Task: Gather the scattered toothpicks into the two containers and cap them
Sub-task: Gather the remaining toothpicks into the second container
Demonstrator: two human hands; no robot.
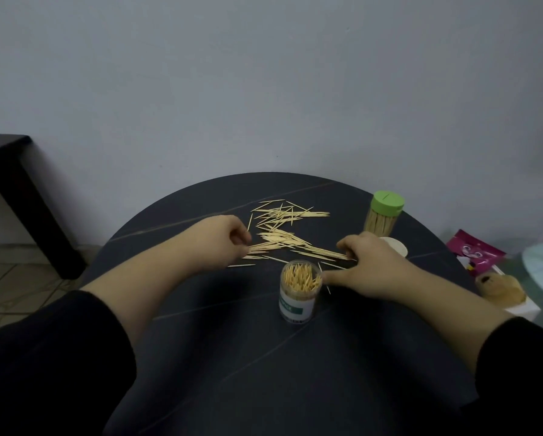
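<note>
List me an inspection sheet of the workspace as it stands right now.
Surface: dark round table, pale veins.
Job's things: loose toothpicks scattered mid-table; clear container upright, uncapped, holding toothpicks; green-capped container upright, far right; pale round lid near it.
Clutter: pink packet and plush toy beyond the right edge.
Hands: left hand pinches toothpicks at the pile's left; right hand touches its right end, grip unclear.
Cables: nothing seen.
Surroundings: grey wall; dark side table left.

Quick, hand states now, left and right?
Left hand: grip closed, pinching toothpicks.
Right hand: open, resting on the toothpicks, thumb beside the open container.
</note>
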